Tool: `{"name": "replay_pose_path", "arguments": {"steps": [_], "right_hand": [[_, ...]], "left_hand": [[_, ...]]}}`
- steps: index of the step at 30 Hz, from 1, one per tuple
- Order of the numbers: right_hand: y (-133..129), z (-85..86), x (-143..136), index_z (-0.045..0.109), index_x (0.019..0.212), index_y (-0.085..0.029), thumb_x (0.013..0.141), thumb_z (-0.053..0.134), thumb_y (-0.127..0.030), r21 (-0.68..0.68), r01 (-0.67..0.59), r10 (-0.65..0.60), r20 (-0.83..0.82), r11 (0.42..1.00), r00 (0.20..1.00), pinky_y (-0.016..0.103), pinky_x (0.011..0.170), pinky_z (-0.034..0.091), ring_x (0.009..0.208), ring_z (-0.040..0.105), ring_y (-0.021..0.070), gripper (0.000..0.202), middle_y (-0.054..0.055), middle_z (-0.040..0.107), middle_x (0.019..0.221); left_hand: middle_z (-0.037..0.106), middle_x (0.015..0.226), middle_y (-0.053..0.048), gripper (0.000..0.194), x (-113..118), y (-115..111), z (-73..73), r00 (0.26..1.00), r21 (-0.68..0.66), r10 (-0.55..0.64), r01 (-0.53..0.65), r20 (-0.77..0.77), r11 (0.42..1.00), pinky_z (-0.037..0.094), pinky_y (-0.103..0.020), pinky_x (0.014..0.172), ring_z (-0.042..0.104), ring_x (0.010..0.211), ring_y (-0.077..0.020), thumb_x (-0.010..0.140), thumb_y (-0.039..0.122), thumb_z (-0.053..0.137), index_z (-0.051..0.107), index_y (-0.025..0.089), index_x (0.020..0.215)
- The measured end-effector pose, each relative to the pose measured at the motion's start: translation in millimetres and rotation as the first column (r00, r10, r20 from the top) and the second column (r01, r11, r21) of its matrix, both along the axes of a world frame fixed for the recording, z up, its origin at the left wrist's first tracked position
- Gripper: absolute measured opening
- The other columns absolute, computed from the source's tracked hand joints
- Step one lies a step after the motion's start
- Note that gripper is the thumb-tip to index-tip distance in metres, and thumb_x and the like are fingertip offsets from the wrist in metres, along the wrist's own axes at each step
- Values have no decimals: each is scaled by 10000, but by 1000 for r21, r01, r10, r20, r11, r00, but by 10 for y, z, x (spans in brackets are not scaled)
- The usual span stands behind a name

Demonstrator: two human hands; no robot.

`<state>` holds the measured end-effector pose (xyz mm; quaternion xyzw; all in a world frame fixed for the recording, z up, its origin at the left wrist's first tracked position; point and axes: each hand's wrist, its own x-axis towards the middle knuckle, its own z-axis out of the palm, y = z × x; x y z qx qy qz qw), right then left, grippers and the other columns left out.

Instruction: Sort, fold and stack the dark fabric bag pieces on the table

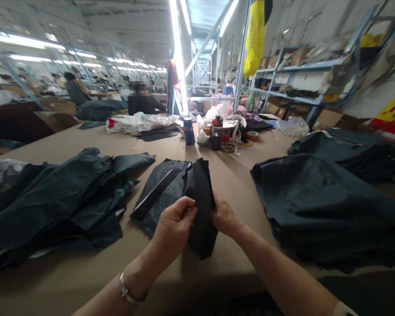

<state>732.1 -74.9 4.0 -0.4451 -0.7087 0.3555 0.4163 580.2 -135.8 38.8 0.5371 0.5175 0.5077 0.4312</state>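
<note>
A dark fabric piece (202, 206) stands partly lifted off the brown table (230, 267) between my hands. My left hand (179, 219), with a bangle at the wrist, pinches its near left side between thumb and fingers. On the right edge of the same cloth my right hand (224, 215) is closed, its fingertips partly hidden behind the fabric. Flat to the left of the raised part lies more dark fabric (161, 188) with a pale strip along it; whether both are one piece I cannot tell.
Dark cloth piles lie at the left (62, 197) and right (325, 206). Behind are a blue bottle (188, 131), a dark bottle (216, 134), tape (253, 136) and plastic bags (141, 122). People sit farther back at the left; shelves stand at the right.
</note>
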Motion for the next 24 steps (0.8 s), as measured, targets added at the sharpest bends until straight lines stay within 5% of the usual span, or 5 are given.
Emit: {"name": "replay_pose_path", "arguments": {"steps": [4,10,14,19,24], "right_hand": [[61,40,88,635,919,-143,785,450,-231,-93,-11,3,-95,996,995,257,630,457,713,573,168,245,26,644,778],[-164,271,-3,648,952,-206,823,463,-237,135,-110,66,294,985,954,259,702,436,748,591,170,228,37,670,832],[21,153,137,641,1072,-232,749,548,-232,-94,-31,35,40,995,999,282,805,444,909,594,201,336,25,679,969],[306,-206,369,649,903,-155,638,630,-302,-368,-23,-46,-176,929,983,306,728,474,780,609,212,304,44,673,796],[30,6,253,608,899,-137,740,454,-482,-552,-337,73,-444,763,893,376,756,510,796,646,225,410,92,677,841]], "left_hand": [[603,731,-5,305,12,-53,164,982,-75,-28,43,186,996,439,-200,566,544,613,-100,702,365,650,588,151,910],[601,609,4,354,-66,122,45,944,-282,-88,182,317,942,372,-177,437,499,457,-80,651,345,722,610,130,909],[665,714,-26,245,-126,-18,65,847,-214,-230,367,479,905,424,-187,515,547,540,-90,640,250,739,675,132,845],[684,777,-50,199,-52,-409,252,556,-208,-617,812,557,545,443,-207,644,584,665,-116,651,128,666,726,108,840],[688,725,-33,384,-231,-228,-18,700,-206,-342,573,627,793,460,-230,629,597,626,-131,518,4,556,714,124,847]]}}
